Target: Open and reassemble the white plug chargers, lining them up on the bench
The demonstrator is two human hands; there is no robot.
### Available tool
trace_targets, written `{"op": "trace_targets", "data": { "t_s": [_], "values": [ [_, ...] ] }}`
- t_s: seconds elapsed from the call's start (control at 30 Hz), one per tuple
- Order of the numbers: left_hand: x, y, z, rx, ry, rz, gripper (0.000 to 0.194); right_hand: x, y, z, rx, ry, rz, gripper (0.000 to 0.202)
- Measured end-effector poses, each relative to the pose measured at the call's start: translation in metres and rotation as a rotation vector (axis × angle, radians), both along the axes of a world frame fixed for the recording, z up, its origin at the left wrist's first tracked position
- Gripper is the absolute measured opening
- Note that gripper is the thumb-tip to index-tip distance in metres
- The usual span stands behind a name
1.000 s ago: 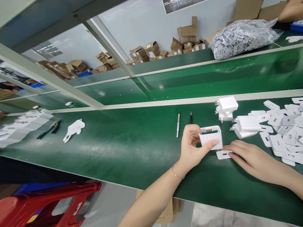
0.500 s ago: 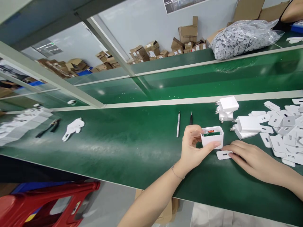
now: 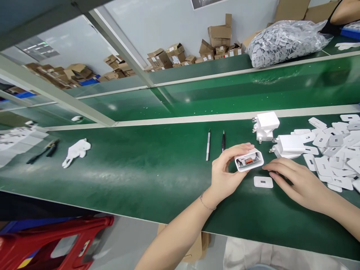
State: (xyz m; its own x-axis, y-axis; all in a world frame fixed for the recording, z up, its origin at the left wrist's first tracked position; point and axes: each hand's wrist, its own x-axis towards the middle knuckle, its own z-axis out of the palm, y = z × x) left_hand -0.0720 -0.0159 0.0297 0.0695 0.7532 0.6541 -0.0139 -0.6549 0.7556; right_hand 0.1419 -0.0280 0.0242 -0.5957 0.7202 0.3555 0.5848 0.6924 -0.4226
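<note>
My left hand (image 3: 227,170) grips a white charger housing (image 3: 238,154), its open end tilted toward me. Inside it a circuit board with an orange USB port (image 3: 249,161) shows. Just to the right hovers my right hand (image 3: 295,182), fingers loosely apart with nothing in them, near the housing. Below the housing a white cover plate (image 3: 263,182) with a small slot lies flat on the green table, apart from both hands. White chargers with plug pins (image 3: 267,122) are stacked behind, and more chargers (image 3: 289,144) lie beyond my right hand.
A heap of white cover plates (image 3: 337,157) spreads at the right. A white pen (image 3: 208,146) and black tweezers (image 3: 223,141) lie behind my left hand. Far left are pliers (image 3: 45,150) and a white glove (image 3: 76,152). A bag of small parts (image 3: 284,45) rests on the shelf.
The charger housing has been tipped so its open end faces me more. My right hand has let go of the cover plate, which stays on the table.
</note>
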Motion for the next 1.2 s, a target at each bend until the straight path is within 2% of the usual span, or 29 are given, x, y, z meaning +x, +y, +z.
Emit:
{"op": "trace_targets", "data": {
  "t_s": [0.17, 0.43, 0.63, 0.9, 1.2],
  "values": [
    [-0.0005, -0.0008, 0.0019, -0.003, 0.022, 0.019, 0.035, -0.0024, -0.0007, -0.0005, 0.030, -0.013, 0.019, 0.022],
    [-0.0002, -0.0001, 0.0029, 0.017, -0.017, -0.003, 0.044, -0.0021, -0.0003, -0.0030, 0.046, -0.008, 0.020, 0.023],
    [-0.0001, 0.0005, 0.0056, 0.029, -0.037, -0.014, 0.043, -0.0037, -0.0001, -0.0027, 0.078, -0.004, 0.028, 0.021],
    [-0.0011, 0.0009, 0.0062, 0.065, -0.030, -0.011, 0.043, -0.0055, 0.0005, -0.0039, 0.170, -0.064, 0.072, 0.024],
    [-0.0002, -0.0004, 0.0059, 0.062, -0.025, -0.003, 0.046, -0.0034, 0.0003, -0.0068, 0.147, -0.084, 0.081, 0.022]
  ]
}}
